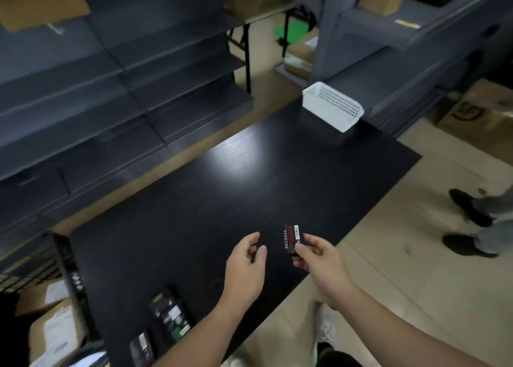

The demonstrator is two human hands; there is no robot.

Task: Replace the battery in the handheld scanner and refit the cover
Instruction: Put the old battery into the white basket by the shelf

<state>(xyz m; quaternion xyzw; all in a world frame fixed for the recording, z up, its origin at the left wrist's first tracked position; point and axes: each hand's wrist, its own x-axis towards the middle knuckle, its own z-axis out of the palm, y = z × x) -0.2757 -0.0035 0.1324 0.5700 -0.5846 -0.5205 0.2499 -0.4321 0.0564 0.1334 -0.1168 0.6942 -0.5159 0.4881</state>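
Observation:
My right hand [319, 258] pinches a flat black battery [291, 239] with a red band and white labels, held just above the black table [222, 194] near its right edge. A short way to its left, my left hand [245, 264] hovers with fingers curled apart and nothing in it. The handheld scanner [169, 318] lies face down at the table's near left edge, its battery bay open and labels showing inside. A small dark piece with a white label [141, 348], possibly the cover or another battery, lies beside it at the very front edge.
A white perforated basket [333, 108] stands at the table's far right corner. Grey shelving [111, 89] runs along the left and back right. Cardboard boxes [52, 330] sit at lower left. Another person's shoes [466, 208] are on the floor at right.

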